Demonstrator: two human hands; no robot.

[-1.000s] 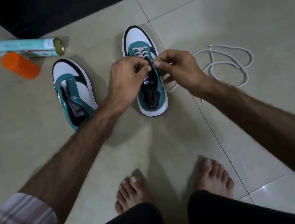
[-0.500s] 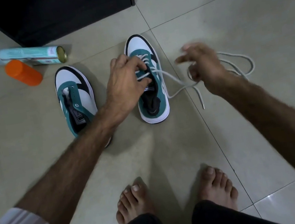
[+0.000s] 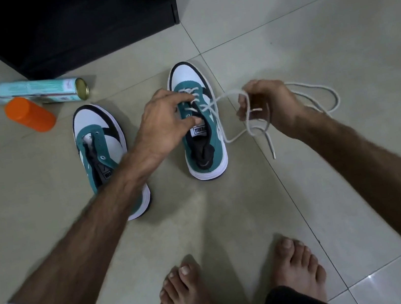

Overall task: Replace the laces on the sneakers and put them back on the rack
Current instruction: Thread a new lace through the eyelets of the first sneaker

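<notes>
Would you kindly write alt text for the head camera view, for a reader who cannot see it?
A person crouching barefoot on a tiled floor laces a teal-and-white sneaker: the left hand steadies its tongue while the right hand holds the loose white lace. A second, unlaced sneaker lies to its left, near an orange cap and a spray can.

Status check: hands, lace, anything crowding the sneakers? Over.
Left hand steadies the right-side sneaker; right hand grips white lace. Lower eyelets threaded; other sneaker unlaced. Spray can and orange bottle lie apart.
</notes>
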